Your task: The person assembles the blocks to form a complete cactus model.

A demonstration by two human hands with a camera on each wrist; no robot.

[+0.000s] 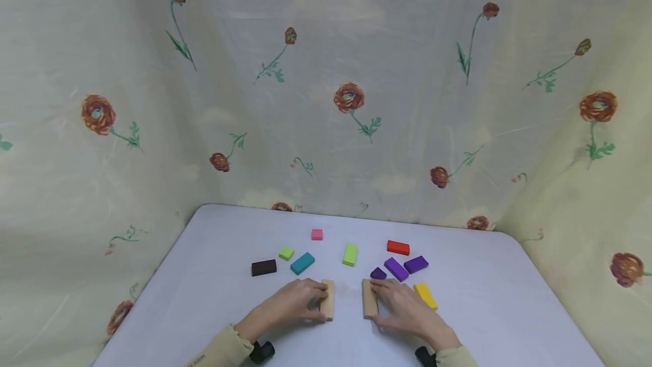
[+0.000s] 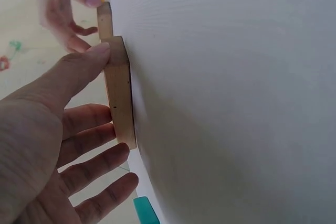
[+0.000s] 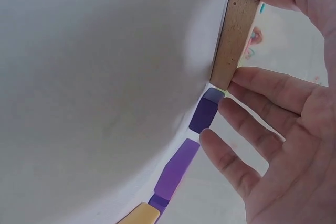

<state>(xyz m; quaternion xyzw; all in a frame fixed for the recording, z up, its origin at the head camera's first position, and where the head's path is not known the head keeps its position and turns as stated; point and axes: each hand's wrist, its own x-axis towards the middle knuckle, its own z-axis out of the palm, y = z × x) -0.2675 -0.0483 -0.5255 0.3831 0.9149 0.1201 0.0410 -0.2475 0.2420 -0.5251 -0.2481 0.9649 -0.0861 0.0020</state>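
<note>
Two plain wooden blocks lie upright-lengthwise on the table, apart from each other. My left hand (image 1: 297, 301) holds the left wooden block (image 1: 330, 302), thumb at its near end and forefingers toward its far end. In the left wrist view, the outer fingers spread away from this wooden block (image 2: 121, 93). My right hand (image 1: 404, 306) holds the other wooden block (image 1: 369, 300), thumb at the near end and index finger at the far end. The right wrist view shows that wooden block (image 3: 233, 38) with the remaining fingers spread beside a dark purple block (image 3: 203, 115).
Beyond the hands lie a black block (image 1: 264, 267), teal block (image 1: 303, 263), small green block (image 1: 286, 252), longer green block (image 1: 350, 255), pink block (image 1: 317, 234) and red block (image 1: 398, 247). Purple blocks (image 1: 396, 269) and a yellow block (image 1: 425, 295) sit by my right hand. Flowered cloth (image 1: 316, 118) hangs behind.
</note>
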